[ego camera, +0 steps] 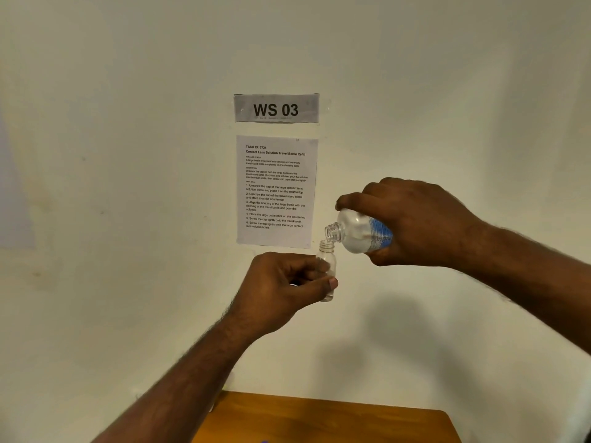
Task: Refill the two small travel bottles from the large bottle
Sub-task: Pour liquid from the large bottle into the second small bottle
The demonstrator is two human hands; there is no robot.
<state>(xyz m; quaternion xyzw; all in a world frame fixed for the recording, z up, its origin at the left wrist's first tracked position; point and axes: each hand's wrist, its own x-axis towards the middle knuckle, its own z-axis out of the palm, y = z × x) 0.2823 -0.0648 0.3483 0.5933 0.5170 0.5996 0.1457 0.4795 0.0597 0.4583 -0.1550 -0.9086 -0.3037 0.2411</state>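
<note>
Your left hand [281, 289] pinches the small bottle [327, 270] upright, high above the bench [319, 417]. Your right hand [412, 222] wraps the big bottle [358, 231], tilted, mouth just over the small bottle's neck. Tip slowly and keep both mouths aligned.

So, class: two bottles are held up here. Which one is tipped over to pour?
The large bottle with the blue label, gripped by the right hand. The small clear bottle, which the left hand holds, stands upright beneath its mouth.
</note>
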